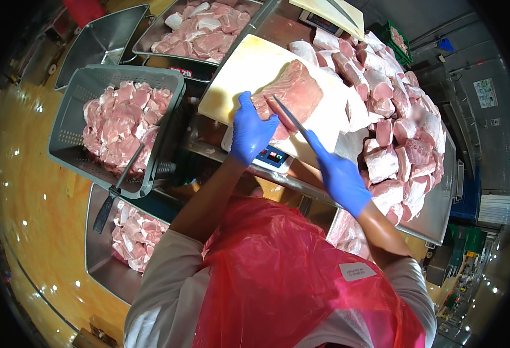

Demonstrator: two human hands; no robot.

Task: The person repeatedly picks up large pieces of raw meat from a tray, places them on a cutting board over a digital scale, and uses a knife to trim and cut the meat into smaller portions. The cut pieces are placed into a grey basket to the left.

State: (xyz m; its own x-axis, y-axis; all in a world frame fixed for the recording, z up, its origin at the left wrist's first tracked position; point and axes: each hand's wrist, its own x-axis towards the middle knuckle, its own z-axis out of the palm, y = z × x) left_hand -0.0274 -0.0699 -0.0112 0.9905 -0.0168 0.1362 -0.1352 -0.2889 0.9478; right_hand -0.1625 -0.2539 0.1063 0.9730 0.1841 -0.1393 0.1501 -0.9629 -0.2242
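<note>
On the white cutting board (240, 64) lies a large slab of raw pink meat (301, 90). My left hand (252, 130), in a blue glove, grips the near left end of the slab, thumb and fingers apart around its edge. My right hand (342, 180), also blue-gloved, is closed around a knife, its handle mostly hidden in the fist. The knife's blade (288, 111) points up and left over the meat, its tip close to the left hand. A narrow strip of meat shows along the blade's near side.
A grey tub (179, 98) of cut meat stands left, a sharpening steel (105, 207) across its rim. Metal bins of meat (95, 261) (144, 43) sit below and behind it. Large meat chunks (391, 124) heap at right. A digital scale (275, 159) is under the board's near edge.
</note>
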